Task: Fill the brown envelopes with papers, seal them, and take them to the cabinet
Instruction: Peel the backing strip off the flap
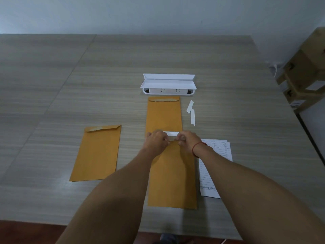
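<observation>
Three brown envelopes lie on the table. The near envelope (173, 180) lies lengthwise in front of me. At its top edge, my left hand (155, 140) and my right hand (187, 140) pinch the two ends of a white strip (171, 133). A second envelope (163, 113) lies just beyond it, flap folded down. A third envelope (97, 154) lies to the left, its flap also down. A stack of printed papers (209, 175) sits at the right, partly under my right forearm.
A white plastic socket box (168, 84) with its lid up stands behind the envelopes. Two peeled white strips (192, 112) lie right of the middle envelope. Cardboard boxes (306, 71) are stacked beyond the table's right edge. The table (52, 85) stretches far left and back.
</observation>
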Motion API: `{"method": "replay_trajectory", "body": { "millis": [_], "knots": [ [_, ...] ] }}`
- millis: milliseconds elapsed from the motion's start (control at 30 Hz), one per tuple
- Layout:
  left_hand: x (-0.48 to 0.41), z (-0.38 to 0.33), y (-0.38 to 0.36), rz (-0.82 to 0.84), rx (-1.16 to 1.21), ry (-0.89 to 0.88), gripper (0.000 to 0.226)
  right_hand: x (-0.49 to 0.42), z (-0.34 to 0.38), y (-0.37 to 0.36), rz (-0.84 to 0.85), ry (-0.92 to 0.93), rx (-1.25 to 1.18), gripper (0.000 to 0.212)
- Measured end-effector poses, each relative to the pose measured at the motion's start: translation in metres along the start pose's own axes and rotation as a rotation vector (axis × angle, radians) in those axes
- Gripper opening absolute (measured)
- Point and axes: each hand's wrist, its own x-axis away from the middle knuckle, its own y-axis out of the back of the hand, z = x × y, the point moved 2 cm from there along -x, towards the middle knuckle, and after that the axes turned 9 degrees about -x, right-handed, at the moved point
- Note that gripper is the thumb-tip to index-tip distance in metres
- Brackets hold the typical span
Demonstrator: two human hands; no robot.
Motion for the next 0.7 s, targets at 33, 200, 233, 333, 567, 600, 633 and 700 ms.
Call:
{"method": "replay_trajectory", "body": {
  "millis": [33, 200, 233, 333, 567, 600, 633, 700],
  "knots": [
    [0.000, 0.001, 0.000, 0.004, -0.004, 0.000, 0.013, 0.000, -0.001, 0.000, 0.000, 0.003, -0.003, 0.017],
    [0.002, 0.001, -0.002, 0.034, -0.027, -0.002, 0.014, 0.001, 0.004, 0.001, 0.019, 0.030, 0.066, 0.016],
    [0.003, 0.001, -0.003, 0.044, -0.024, 0.003, 0.014, 0.001, 0.004, 0.001, 0.027, 0.024, 0.077, 0.016],
    [0.005, 0.004, -0.003, 0.036, -0.006, 0.013, 0.012, -0.001, -0.001, -0.003, -0.015, -0.012, 0.026, 0.015],
    [0.014, 0.023, -0.017, 0.069, -0.122, 0.036, 0.070, -0.002, -0.014, -0.015, -0.195, -0.215, -0.247, 0.026],
    [0.017, 0.024, -0.021, 0.114, -0.111, 0.043, 0.079, -0.002, -0.014, -0.018, -0.199, -0.222, -0.254, 0.027],
    [0.018, 0.026, -0.025, 0.148, -0.102, 0.045, 0.083, -0.003, -0.013, -0.020, -0.201, -0.226, -0.268, 0.027],
    [0.021, 0.028, -0.031, 0.178, -0.095, 0.037, 0.082, -0.003, -0.012, -0.024, -0.197, -0.229, -0.297, 0.029]
  ]
}}
